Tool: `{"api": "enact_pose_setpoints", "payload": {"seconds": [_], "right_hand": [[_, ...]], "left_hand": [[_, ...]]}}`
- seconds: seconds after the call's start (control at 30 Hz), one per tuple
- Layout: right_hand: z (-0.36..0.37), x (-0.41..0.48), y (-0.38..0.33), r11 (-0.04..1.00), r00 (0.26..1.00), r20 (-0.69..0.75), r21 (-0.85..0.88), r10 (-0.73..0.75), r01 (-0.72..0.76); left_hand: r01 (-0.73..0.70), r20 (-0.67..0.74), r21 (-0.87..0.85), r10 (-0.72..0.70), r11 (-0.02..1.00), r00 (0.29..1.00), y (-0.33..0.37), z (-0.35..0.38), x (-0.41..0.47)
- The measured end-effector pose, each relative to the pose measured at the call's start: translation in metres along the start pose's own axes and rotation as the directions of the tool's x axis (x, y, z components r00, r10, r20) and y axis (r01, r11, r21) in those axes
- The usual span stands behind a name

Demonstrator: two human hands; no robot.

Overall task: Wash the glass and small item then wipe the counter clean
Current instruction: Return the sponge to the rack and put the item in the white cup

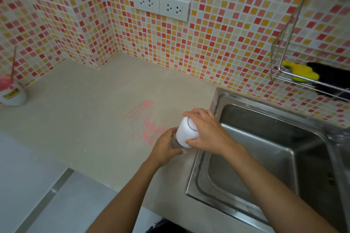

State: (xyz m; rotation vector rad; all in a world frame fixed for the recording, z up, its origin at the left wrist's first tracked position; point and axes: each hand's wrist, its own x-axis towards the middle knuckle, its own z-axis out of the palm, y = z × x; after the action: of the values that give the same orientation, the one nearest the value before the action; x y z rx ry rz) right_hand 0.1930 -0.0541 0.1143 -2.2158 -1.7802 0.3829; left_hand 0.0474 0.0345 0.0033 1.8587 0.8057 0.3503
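Tiled wall (pixel 217 43) behind, small squares in red, orange and cream, running into a corner at left. Beige counter (pixel 85 119) below it, wide and mostly bare. Steel sink (pixel 265 157) set into the counter at right, basin looks dry from here.

Wire rack (pixel 287 73) hangs on the wall above the sink's far edge; yellow sponge (pixel 301 72) lies in it, with something black beside it that I cannot make out. Double socket plate (pixel 161 4) on the wall, upper middle.

Far left on the counter: white cup (pixel 15 96) with pink residue inside and a thin stick standing in it. Well apart from the hands.

Pink smear (pixel 145 119) on the counter, streaky, just left of the hands.

Both hands meet at the sink's left rim, over the counter edge. Left hand (pixel 166 149) wraps the lower body of a clear glass (pixel 175 143), fingers curled round it. Right hand (pixel 206 130) grasps a white rounded item (pixel 186 130) from above, thumb and fingers closed on its sides. The white item sits on or over the top of the glass; whether it is fitted on or only resting, I cannot tell.
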Motion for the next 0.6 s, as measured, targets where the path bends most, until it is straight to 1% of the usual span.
{"api": "enact_pose_setpoints", "payload": {"seconds": [0.1, 0.23, 0.27, 0.33, 0.4, 0.5, 0.53, 0.6], "right_hand": [[0.012, 0.003, 0.002, 0.998, 0.999, -0.014, 0.059, 0.034, -0.033], [0.023, 0.012, 0.000, 0.999, 1.000, 0.010, 0.037, -0.005, 0.004], [0.027, 0.013, -0.001, 0.998, 0.999, 0.035, 0.056, -0.001, -0.001], [0.034, 0.014, -0.001, 0.983, 0.996, 0.078, 0.176, 0.046, -0.060], [0.040, 0.014, 0.001, 0.921, 0.987, 0.101, 0.358, 0.124, -0.152], [0.050, 0.015, 0.008, 0.757, 0.967, 0.140, 0.602, 0.213, -0.254], [0.054, 0.015, 0.010, 0.714, 0.962, 0.135, 0.647, 0.238, -0.268], [0.060, 0.015, 0.010, 0.672, 0.952, 0.125, 0.683, 0.281, -0.288]], "left_hand": [[-0.019, 0.007, -0.038, 0.019, 0.999, 1.000, 0.002, -0.001, -0.001], [-0.026, -0.007, -0.081, 0.026, 0.996, 1.000, 0.004, -0.002, -0.005], [-0.025, -0.023, -0.104, 0.023, 0.994, 0.999, 0.005, -0.001, -0.007], [-0.041, -0.048, -0.135, 0.035, 0.990, 0.998, 0.007, 0.000, -0.009], [-0.069, -0.073, -0.121, 0.061, 0.990, 0.995, 0.008, 0.001, -0.010], [-0.092, -0.105, -0.087, 0.083, 0.992, 0.991, 0.009, 0.003, -0.009], [-0.090, -0.104, -0.084, 0.081, 0.992, 0.991, 0.007, 0.003, -0.008], [-0.077, -0.095, -0.061, 0.071, 0.995, 0.993, 0.004, 0.005, -0.007]]}}
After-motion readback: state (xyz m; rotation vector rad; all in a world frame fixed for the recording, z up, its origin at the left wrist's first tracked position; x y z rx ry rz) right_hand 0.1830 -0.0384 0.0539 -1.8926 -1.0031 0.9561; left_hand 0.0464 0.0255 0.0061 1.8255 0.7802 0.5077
